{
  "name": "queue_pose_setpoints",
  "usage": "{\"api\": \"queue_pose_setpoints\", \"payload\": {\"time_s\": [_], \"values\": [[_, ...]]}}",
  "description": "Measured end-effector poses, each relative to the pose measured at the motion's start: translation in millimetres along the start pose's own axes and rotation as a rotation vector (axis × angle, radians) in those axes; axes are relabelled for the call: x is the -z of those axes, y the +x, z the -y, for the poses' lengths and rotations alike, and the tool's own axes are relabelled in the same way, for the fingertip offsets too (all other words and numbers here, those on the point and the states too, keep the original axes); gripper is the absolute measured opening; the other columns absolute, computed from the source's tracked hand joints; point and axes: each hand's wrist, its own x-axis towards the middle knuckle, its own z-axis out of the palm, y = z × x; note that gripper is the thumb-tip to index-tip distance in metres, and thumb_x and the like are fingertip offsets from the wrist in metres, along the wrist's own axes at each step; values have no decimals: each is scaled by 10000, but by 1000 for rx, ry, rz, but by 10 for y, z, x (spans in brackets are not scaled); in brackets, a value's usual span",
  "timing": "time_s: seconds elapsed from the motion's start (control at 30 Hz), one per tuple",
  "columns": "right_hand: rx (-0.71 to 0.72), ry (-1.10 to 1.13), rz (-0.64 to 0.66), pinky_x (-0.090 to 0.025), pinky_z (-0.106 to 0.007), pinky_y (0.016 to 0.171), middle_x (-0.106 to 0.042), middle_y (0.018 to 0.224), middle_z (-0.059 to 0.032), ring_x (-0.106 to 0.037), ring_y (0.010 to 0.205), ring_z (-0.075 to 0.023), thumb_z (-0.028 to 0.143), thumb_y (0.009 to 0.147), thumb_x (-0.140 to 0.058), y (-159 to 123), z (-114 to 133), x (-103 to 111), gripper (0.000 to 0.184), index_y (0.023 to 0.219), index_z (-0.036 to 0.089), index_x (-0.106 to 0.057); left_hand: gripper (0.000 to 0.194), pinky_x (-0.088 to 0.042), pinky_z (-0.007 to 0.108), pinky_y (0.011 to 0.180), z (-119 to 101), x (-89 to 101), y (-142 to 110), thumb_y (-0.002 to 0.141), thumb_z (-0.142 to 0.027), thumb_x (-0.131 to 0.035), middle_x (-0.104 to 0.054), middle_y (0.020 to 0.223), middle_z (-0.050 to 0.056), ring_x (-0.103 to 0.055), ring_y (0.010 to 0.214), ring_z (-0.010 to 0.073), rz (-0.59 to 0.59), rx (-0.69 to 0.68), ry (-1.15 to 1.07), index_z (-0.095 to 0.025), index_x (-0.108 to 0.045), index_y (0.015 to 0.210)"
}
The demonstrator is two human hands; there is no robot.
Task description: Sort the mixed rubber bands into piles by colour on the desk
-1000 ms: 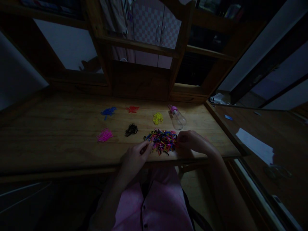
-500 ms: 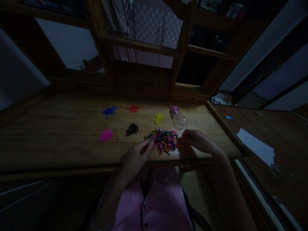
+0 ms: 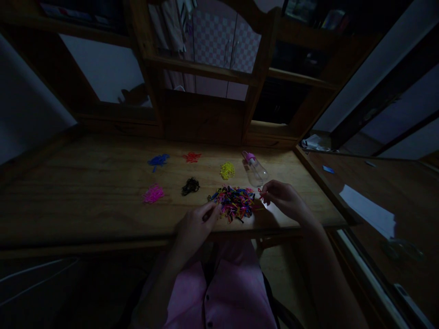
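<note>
A heap of mixed coloured rubber bands lies near the front edge of the wooden desk. My left hand rests at the heap's left edge, fingers curled and pinched together; whether they hold a band is hidden in the dim light. My right hand is lifted just right of the heap and pinches a small red band between its fingertips. Sorted little piles lie behind: blue, red, yellow, black and pink.
A clear plastic bottle with a pink cap lies on its side behind the heap. A wooden shelf unit rises at the back of the desk. White paper lies on a second surface to the right.
My right hand has risen off the heap's right edge and moved a little back and right, with a red band pinched in it. My left hand has stayed in place.
</note>
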Motion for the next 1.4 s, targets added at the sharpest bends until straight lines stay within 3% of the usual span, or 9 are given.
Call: {"api": "queue_pose_setpoints", "payload": {"time_s": [0.17,0.3,0.47,0.63,0.77,0.87,1.1,1.4], "values": [[35,30,11,-520,-256,595,-639,731,-30,-628,636,-131,381,831,-655,53,131,-78,227,870,170,-585,361,-384,220,633,12,-9,6,943,-467,-438,-694,737,2,-628,701,156,-4,1,-8,-219,-655,796],[103,36,-3,-516,-241,580,-637,713,-22,-633,625,-128,327,830,-655,287,309,-189,176,857,174,-573,367,-372,220,622,-8,0,5,945,-466,-429,-692,742,2,-622,694,151,-2,-6,-7,-221,-657,793],[195,-120,33,-539,-228,600,-697,738,-51,-676,638,-141,231,818,-657,1027,584,-474,95,854,152,-618,383,-345,225,597,-27,16,-1,953,-479,-409,-672,714,-4,-610,678,148,-5,-9,34,-225,-651,800],[75,-357,162,-542,-186,636,-750,762,-83,-710,680,-144,88,785,-648,1828,817,-918,61,783,106,-705,380,-344,229,606,-22,20,-8,961,-470,-398,-680,742,-4,-613,698,150,0,-24,36,-234,-643,792],[31,-454,182,-531,-178,658,-749,725,-79,-716,732,-167,55,716,-682,2189,924,-1192,70,731,100,-733,373,-341,232,596,-33,25,-11,961,-464,-398,-692,758,5,-610,689,154,-1,-18,23,-242,-662,820],[2,-516,187,-530,-191,678,-742,698,-80,-713,761,-190,78,675,-727,2312,999,-1293,44,713,96,-742,375,-327,233,580,-42,22,-11,963,-451,-401,-695,767,14,-608,684,152,-17,-11,30,-234,-669,817],[-20,-578,181,-529,-202,702,-737,706,-67,-706,804,-205,84,604,-780,2428,1140,-1328,170,771,109,-753,344,-327,241,587,-8,-8,-4,958,-419,-421,-696,751,20,-617,675,152,-41,-26,34,-236,-673,811],[92,-490,91,-526,-185,727,-760,828,-85,-714,817,-168,101,740,-643,2385,1022,-1235,162,847,113,-764,351,-326,248,594,-34,-2,-8,961,-421,-413,-705,779,23,-627,702,158,-40,-21,40,-231,-673,820]]}}
